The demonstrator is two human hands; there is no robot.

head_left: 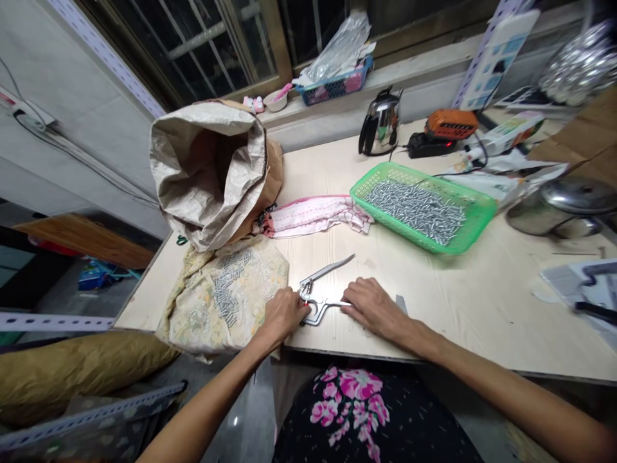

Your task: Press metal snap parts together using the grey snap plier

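Silver spring-loaded pliers (pixel 315 311) lie on the table near its front edge, with their two handles spread apart and a coil spring between them. My right hand (pixel 370 303) is closed around the end of the lower handle. At the head of the pliers, my left hand (pixel 283 313) has its fingers pinched together; a tiny red spot shows beside the fingertips. What sits in that pinch is hidden. Left of this hand, a floral cloth (pixel 263 267) carries a scatter of small metal pieces (pixel 225 292). A green basket (pixel 475 235) holds many small silvery metal pieces (pixel 419 209).
A large open sack (pixel 193 173) stands at the back left, beside a pink-and-white cloth (pixel 313 215). Behind the basket are a metal kettle (pixel 383 122) and an orange battery (pixel 452 123) on a charger. A steel pot (pixel 573 202) stands at the right.
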